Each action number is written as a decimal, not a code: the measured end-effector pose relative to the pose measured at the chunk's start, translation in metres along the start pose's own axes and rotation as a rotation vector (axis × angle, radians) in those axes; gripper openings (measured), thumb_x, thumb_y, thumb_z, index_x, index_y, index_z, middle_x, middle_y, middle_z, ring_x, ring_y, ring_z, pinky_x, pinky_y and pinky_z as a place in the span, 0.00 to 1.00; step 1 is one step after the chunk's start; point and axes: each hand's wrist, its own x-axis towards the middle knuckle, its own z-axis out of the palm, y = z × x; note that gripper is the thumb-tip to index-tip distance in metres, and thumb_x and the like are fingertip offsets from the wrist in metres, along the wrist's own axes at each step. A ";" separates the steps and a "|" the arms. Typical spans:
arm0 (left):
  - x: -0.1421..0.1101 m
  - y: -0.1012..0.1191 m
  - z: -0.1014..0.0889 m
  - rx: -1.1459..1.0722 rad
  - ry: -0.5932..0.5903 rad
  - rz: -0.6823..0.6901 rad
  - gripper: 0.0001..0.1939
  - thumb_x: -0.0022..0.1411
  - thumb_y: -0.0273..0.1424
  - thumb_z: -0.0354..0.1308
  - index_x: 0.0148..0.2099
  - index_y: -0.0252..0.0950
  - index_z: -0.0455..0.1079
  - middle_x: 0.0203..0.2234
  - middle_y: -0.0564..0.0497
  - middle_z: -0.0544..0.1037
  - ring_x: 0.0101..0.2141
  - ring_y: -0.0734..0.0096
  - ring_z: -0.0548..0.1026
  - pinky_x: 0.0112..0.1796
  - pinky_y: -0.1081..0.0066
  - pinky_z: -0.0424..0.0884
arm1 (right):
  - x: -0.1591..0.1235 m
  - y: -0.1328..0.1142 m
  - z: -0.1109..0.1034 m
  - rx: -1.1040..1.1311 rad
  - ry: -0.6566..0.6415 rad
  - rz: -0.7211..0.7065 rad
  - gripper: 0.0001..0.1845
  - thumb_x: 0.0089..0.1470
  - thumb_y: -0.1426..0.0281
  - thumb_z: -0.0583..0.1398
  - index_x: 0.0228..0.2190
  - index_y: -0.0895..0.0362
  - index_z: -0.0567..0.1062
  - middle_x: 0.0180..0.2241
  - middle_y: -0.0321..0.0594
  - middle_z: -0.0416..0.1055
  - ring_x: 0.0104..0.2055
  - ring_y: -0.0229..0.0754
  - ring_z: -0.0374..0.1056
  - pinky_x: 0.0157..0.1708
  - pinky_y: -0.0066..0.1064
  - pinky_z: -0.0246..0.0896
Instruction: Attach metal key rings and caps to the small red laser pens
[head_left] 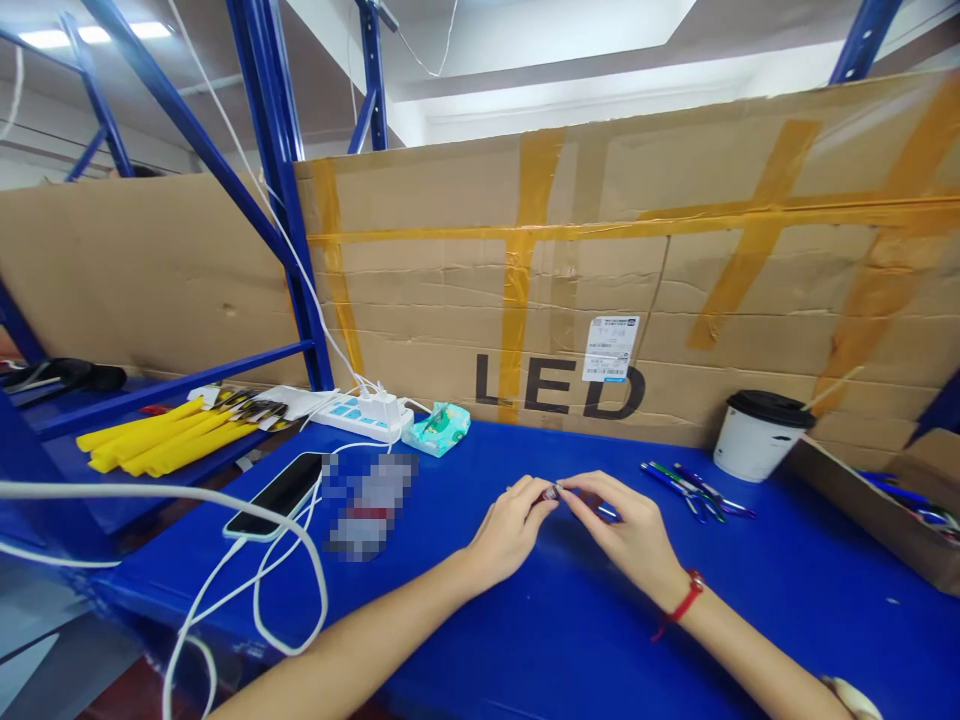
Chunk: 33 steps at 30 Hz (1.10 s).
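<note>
Over the middle of the blue table, my left hand [516, 522] pinches a small dark, silvery piece [552, 492] between thumb and forefinger. The fingertips of my right hand [626, 525] are closed on the other end of that piece, touching the left fingertips. Most of it is covered by the fingers, so its kind cannot be made out. A shiny blue pen-like part [609, 513] shows past my right fingers; whether it is held or lies on the table is unclear. Several blue and green pens [694, 490] lie just right of my right hand.
A lidded paper cup [754, 440] and an open cardboard box [885, 510] with pens stand right. Leftward are a tissue pack [439, 430], a power strip [360, 415], a phone [276, 497] with looping white cables, and yellow-handled tools [172, 435]. Cardboard [450, 300] walls the back.
</note>
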 end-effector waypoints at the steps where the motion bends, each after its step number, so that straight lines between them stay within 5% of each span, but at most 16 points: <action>1: 0.000 0.000 0.000 -0.007 0.000 0.004 0.12 0.65 0.34 0.42 0.40 0.37 0.65 0.34 0.50 0.70 0.36 0.71 0.69 0.39 0.73 0.63 | -0.001 0.000 0.001 0.015 -0.010 0.004 0.09 0.57 0.67 0.54 0.32 0.56 0.74 0.31 0.40 0.73 0.26 0.36 0.67 0.27 0.27 0.66; 17: -0.003 0.007 -0.003 0.005 -0.026 -0.024 0.11 0.65 0.31 0.42 0.39 0.37 0.65 0.28 0.53 0.71 0.29 0.73 0.68 0.32 0.76 0.61 | -0.006 -0.002 0.002 0.078 0.027 -0.036 0.07 0.53 0.70 0.58 0.28 0.56 0.77 0.32 0.41 0.73 0.27 0.34 0.67 0.19 0.24 0.62; 33: -0.004 0.001 -0.002 0.040 -0.044 -0.021 0.12 0.65 0.32 0.42 0.42 0.37 0.65 0.25 0.54 0.69 0.27 0.74 0.67 0.31 0.75 0.61 | -0.006 0.003 0.003 0.080 -0.159 0.119 0.12 0.56 0.63 0.54 0.31 0.54 0.76 0.37 0.41 0.72 0.30 0.37 0.69 0.20 0.24 0.61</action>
